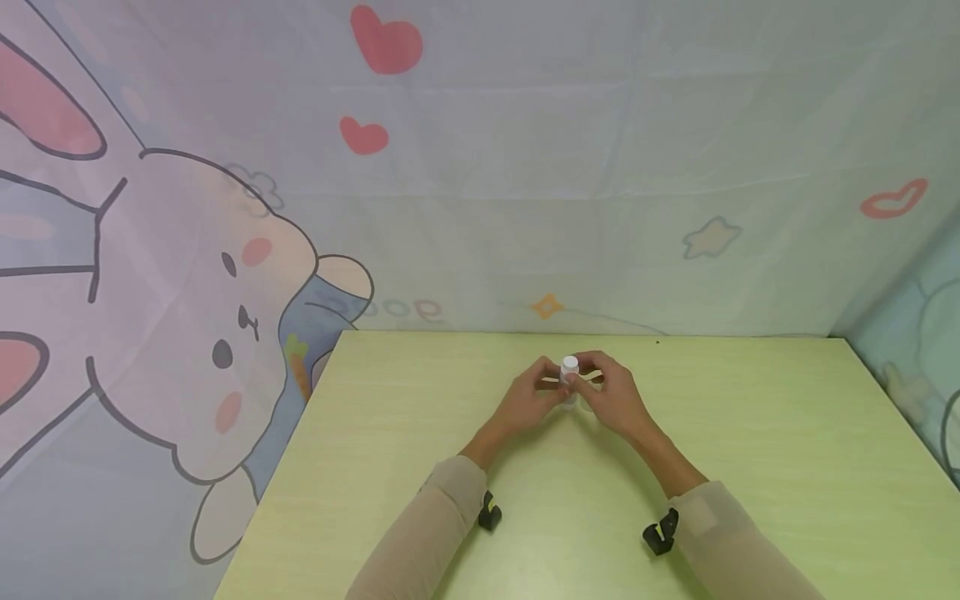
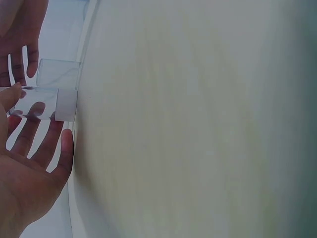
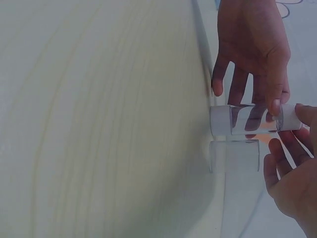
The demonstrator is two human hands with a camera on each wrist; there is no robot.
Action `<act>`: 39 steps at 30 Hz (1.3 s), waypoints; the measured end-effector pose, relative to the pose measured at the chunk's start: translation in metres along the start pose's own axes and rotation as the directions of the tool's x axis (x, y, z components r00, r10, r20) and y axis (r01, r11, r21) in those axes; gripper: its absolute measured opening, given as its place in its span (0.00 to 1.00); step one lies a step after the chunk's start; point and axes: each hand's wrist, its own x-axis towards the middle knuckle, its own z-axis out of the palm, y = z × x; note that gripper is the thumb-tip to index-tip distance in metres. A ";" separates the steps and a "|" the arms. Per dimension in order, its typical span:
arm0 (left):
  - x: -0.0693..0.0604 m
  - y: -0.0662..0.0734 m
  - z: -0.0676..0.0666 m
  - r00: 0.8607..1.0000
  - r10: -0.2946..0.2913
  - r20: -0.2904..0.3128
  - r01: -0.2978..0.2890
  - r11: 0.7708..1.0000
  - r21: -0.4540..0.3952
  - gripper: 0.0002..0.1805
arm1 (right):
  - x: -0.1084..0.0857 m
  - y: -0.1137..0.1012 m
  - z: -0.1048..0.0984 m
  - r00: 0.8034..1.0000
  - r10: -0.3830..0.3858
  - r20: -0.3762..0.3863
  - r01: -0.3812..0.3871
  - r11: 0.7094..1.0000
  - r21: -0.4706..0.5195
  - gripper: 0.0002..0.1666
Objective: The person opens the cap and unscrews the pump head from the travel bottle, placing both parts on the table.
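Note:
A small clear bottle point(image 1: 570, 367) with a white cap stands upright between both hands in the head view. My left hand point(image 1: 525, 402) holds its see-through body between thumb and fingers; in the right wrist view this hand point(image 3: 253, 37) comes in from the top. At the white cap point(image 3: 290, 117), my right hand point(image 3: 297, 191) pinches with its thumb and fingers. The bottle's lower end has a wide white band point(image 2: 66, 104), close to the table; whether it touches cannot be told. Beside the bottle is a clear, cup-like piece point(image 3: 242, 156), near my right hand.
The pale yellow-green table point(image 1: 390, 400) ends at a back edge just beyond the hands. Behind it hangs a printed cloth point(image 1: 525, 167) with hearts and a rabbit. Black clip-like pieces point(image 1: 490, 512) point(image 1: 661, 533) sit at both sleeve cuffs.

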 end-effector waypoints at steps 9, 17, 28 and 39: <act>0.001 0.000 0.001 1.000 0.002 0.000 -0.002 1.000 -0.007 0.13 | 0.001 0.000 -0.003 1.000 0.008 0.007 -0.008 1.000 -0.025 0.19; 0.000 0.004 0.000 1.000 -0.015 0.001 0.015 1.000 0.011 0.12 | 0.000 0.000 -0.005 1.000 0.003 0.014 -0.002 1.000 -0.029 0.20; 0.000 -0.001 -0.001 0.999 -0.030 0.023 0.030 1.000 0.003 0.13 | 0.003 -0.002 -0.002 1.000 0.011 -0.020 -0.011 1.000 -0.003 0.22; 0.001 -0.002 -0.001 1.000 -0.017 0.016 0.017 1.000 -0.008 0.12 | 0.003 -0.004 -0.002 1.000 0.014 -0.014 -0.014 1.000 -0.012 0.20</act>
